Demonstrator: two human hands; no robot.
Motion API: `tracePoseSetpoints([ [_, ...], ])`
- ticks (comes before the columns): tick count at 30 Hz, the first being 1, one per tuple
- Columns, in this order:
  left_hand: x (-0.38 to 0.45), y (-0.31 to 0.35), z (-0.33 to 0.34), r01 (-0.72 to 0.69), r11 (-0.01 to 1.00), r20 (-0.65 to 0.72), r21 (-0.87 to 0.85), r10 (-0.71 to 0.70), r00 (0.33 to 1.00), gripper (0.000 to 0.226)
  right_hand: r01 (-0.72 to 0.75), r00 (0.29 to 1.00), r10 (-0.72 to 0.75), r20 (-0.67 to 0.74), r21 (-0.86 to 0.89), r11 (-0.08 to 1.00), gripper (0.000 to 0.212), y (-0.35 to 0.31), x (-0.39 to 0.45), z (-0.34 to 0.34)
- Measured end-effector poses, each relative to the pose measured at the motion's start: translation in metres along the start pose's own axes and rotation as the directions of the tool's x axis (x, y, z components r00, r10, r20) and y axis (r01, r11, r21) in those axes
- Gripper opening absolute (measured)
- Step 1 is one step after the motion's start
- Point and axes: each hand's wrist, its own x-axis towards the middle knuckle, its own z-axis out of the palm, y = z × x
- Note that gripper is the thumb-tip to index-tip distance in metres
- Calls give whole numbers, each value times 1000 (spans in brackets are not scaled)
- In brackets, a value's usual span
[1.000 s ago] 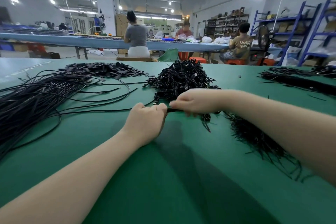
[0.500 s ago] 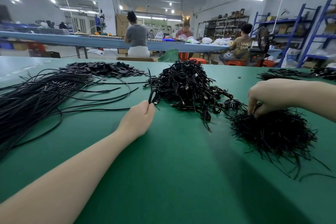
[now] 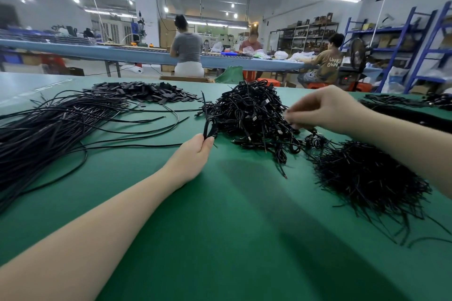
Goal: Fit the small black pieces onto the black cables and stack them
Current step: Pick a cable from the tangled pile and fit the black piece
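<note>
My left hand [image 3: 195,151] pinches a looped black cable [image 3: 209,126] at the left edge of the tangled central cable pile [image 3: 249,110]. Blurred by motion, my right hand [image 3: 325,110] hovers over the right side of that pile, its fingertips pinched on something small and dark. A heap of small thin black pieces [image 3: 367,178] lies on the table below and to the right of the right hand. Long straight black cables [image 3: 36,134] fan out at the left.
The green table [image 3: 220,239] carries a pile of flat black pieces [image 3: 146,91] at the back and more black cables [image 3: 403,105] at the far right. Behind it, people sit at a long blue bench [image 3: 122,52]. Blue shelving [image 3: 415,44] stands at the right.
My hands, first together at the table's middle, parted. The right hand went to the heap of small pieces, then rose and swung back left over the central pile. The left hand holds the looped cable.
</note>
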Motion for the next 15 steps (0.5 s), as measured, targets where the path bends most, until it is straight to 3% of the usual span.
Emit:
tracePoseSetpoints([
  [2, 0, -1, 0, -13, 1000, 5, -20, 13, 1000, 36, 77, 994, -66, -89, 125, 989, 11, -18, 6, 32],
  [6, -2, 3, 2, -71, 996, 18, 50, 70, 997, 33, 190, 957, -210, -198, -116, 975, 3, -35, 14, 101],
  [8, -3, 4, 2, -122, 983, 22, 138, 120, 993, 31, 216, 949, -243, -201, -145, 966, 6, -37, 15, 127],
  [15, -2, 3, 7, -217, 916, 101, 338, 195, 976, 36, 230, 893, -173, -415, 89, 969, 7, -28, 16, 157],
])
